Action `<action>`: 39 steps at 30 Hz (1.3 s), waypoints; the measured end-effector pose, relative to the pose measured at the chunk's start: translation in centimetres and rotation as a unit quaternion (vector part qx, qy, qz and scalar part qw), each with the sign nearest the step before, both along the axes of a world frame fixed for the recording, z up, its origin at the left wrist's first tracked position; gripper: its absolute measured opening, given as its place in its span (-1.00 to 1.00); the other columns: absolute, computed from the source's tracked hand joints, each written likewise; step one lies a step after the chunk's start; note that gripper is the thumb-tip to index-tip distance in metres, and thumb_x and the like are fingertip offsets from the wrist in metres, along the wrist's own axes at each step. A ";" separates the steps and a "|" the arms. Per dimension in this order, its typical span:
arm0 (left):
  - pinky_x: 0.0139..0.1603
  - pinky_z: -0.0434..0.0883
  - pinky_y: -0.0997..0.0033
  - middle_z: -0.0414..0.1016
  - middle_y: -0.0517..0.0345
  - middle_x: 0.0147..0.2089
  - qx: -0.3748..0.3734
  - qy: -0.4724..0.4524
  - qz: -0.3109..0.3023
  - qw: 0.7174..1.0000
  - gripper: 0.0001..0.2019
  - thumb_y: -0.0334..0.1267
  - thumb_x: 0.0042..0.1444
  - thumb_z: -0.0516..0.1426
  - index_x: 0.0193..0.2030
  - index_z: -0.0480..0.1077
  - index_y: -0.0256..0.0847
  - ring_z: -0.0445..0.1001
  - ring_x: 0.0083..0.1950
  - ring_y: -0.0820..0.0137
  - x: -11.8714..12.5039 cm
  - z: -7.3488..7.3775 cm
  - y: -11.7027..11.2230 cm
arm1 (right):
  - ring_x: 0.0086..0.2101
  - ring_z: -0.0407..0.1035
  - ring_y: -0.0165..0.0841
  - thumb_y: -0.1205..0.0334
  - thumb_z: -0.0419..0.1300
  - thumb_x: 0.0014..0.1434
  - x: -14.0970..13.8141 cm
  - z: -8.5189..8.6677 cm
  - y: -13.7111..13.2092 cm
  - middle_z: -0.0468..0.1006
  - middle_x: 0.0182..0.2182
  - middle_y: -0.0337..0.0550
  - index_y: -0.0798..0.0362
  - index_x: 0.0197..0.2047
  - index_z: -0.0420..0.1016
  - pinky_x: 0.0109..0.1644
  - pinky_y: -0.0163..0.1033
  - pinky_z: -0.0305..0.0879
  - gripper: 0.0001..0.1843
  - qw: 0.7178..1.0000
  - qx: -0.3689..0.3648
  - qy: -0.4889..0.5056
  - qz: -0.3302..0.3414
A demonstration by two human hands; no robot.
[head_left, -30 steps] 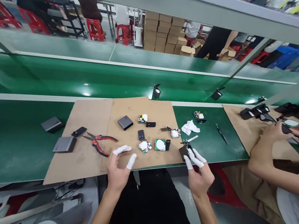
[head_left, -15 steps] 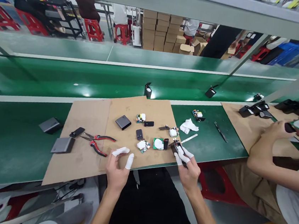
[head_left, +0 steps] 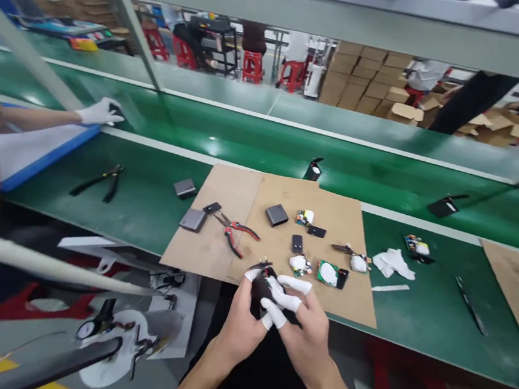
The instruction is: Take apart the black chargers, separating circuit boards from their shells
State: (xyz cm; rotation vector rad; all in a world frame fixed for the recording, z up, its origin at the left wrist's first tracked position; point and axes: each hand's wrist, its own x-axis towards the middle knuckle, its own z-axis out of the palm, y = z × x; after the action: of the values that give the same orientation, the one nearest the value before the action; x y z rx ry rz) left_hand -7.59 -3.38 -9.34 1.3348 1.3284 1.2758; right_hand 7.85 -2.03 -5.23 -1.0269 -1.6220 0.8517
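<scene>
Clock dirs = from blk case in hand. At 10: co-worker's gloved hand, white, by far edge of green counter; nearer, also approx 10, blk pliers, handles apart. Next, two grey boxes, still 10: back box on counter, front box on cardboard, blk cover just beside it. Red pliers at 11, handles spread.

Ctr: L hand, white-tipped fingers closed round left side of blk case, tilted, off counter's near edge. R hand grips it too, from right: fingers half curled, tips on it, upper ones a bit spread.

12: third grey box; any print on boxes too small to read. Approx 1: blk plug, small board. 2: board w/ white blob. Btwn 2 & 3: green board, white rag. 3: white strip, slim dark tool. Approx 2, far back: blk box, white patch, unreadable.
</scene>
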 end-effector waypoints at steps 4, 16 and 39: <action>0.41 0.47 0.07 0.50 -0.13 0.38 -0.097 -0.171 0.143 0.970 -0.27 -0.14 0.12 0.41 0.38 0.27 -0.08 0.54 0.38 0.07 -2.7 -1.4 -1.0 | 0.06 0.58 -0.17 0.21 0.29 0.42 -3.3 1.3 4.4 0.63 0.07 -0.03 -0.12 0.08 0.64 0.14 -0.05 0.52 -0.80 0.994 0.023 -0.088 0.065; 0.43 0.41 0.10 0.51 -0.01 0.34 -0.145 -0.112 0.203 0.962 -0.40 -0.06 0.20 0.39 0.32 0.33 -0.06 0.51 0.36 0.15 -10.2 -0.9 -4.3 | -0.02 0.42 0.00 0.12 0.19 0.39 -11.9 -0.5 10.9 0.48 -0.02 0.10 -0.01 -0.11 0.54 0.06 0.07 0.30 -0.84 0.851 0.021 -0.521 0.064; 0.26 0.49 0.21 0.46 0.05 0.15 0.003 0.145 -0.072 0.987 -0.48 -0.26 0.26 0.36 0.32 0.36 -0.10 0.52 0.15 0.23 -11.8 8.3 -1.5 | 0.16 0.51 -0.14 0.19 0.20 0.47 4.4 11.9 6.3 0.51 0.27 -0.03 -0.20 0.18 0.50 0.14 -0.19 0.52 -0.75 0.886 -0.025 -0.326 0.329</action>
State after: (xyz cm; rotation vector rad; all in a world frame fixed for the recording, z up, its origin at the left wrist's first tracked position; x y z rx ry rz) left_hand -19.38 -4.85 -1.05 1.6367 1.3944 1.0152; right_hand 12.24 4.31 6.64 -0.8374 -2.6273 1.0485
